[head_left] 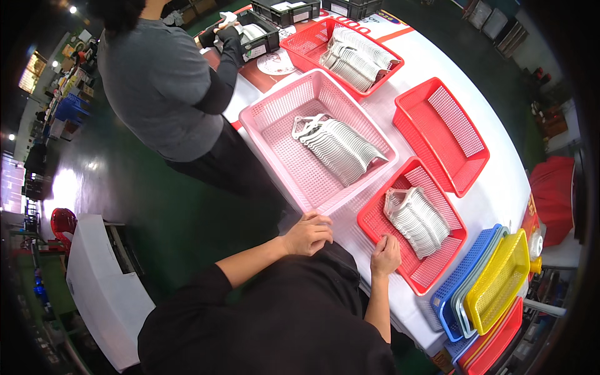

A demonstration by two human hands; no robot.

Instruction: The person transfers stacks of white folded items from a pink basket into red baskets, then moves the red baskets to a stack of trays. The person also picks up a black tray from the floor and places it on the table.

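My left hand (307,234) is closed, its fingers curled beside the near corner of a large pink basket (256,119); whether it holds anything is hidden. A row of nested white, curved parts (340,150) lies in that basket, with a few loose ones at its far left end. My right hand (385,255) is closed against the near left rim of a red basket (431,278); what its fingers hold, if anything, cannot be made out. Another nested row of white parts (417,222) rests inside this red basket.
An empty red basket (459,165) and another red basket (303,40) with white parts stand farther back on the white-covered table (500,194). Stacked blue, grey and yellow baskets (494,294) sit at the right. A co-worker (169,87) handles white items at a black crate (265,44).
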